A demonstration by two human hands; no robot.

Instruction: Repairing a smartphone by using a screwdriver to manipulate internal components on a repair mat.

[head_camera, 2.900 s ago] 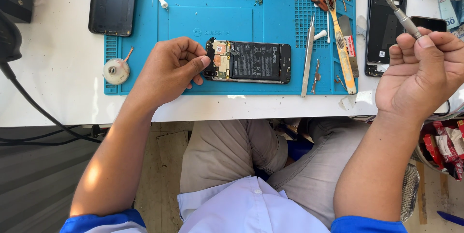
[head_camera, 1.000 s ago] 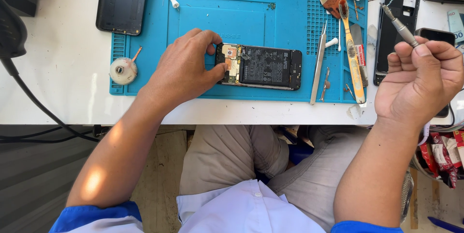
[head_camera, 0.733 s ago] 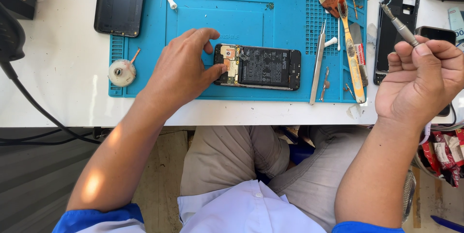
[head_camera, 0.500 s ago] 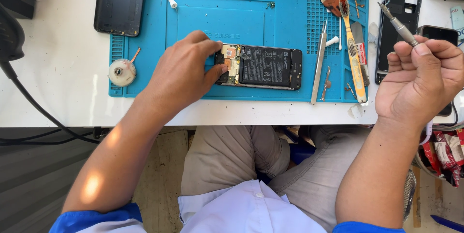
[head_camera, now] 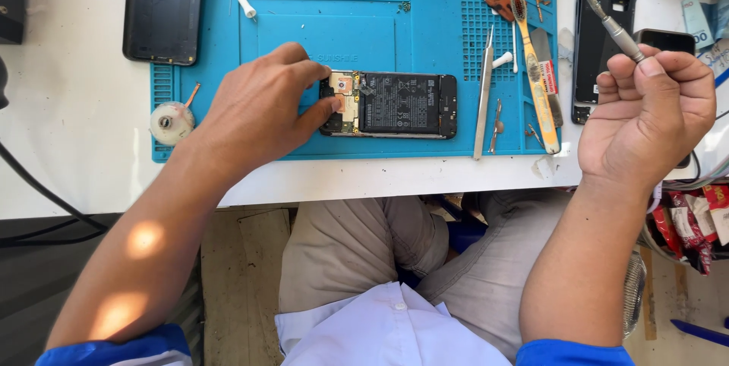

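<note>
While the opened phone is lying near the middle of the blue mat, I am pinching its left end with my left hand, possibly gripping a small part. My right hand, raised right of the mat, is pinching a screwdriver.

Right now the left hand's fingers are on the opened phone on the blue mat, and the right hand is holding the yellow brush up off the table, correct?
Not quite. The right hand holds a screwdriver, not the brush; the yellow brush lies on the blue mat. The rest holds: the left hand has its fingers on the opened phone. The head view shows this.
</note>
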